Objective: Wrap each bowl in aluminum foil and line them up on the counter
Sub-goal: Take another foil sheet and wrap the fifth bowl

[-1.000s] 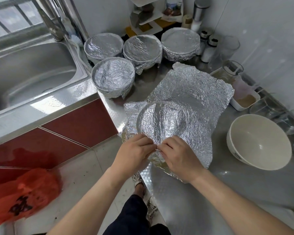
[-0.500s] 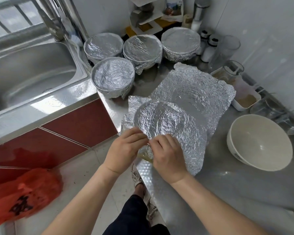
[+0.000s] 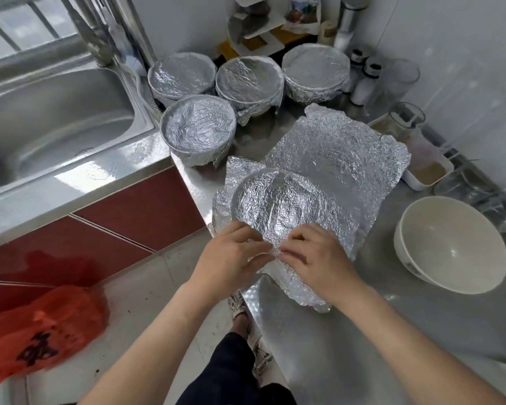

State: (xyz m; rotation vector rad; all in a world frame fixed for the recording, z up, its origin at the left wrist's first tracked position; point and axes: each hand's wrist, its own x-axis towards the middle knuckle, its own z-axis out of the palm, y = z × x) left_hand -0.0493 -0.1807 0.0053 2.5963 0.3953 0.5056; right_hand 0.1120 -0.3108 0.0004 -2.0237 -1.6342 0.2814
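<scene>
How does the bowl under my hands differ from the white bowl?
The near bowl is covered with foil; the white bowl is bare, its inside showing. The left hand and right hand pinch the near bowl's foil; nothing touches the white bowl. Both sit on the counter.

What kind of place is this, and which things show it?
Most likely a home kitchen: a steel sink with a tap, a steel counter, and seasoning shakers by the wall.

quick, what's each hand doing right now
left hand: fingers curled, pinching the near edge of the foil sheet.
right hand: pinching that same foil edge, beside the left.
</scene>
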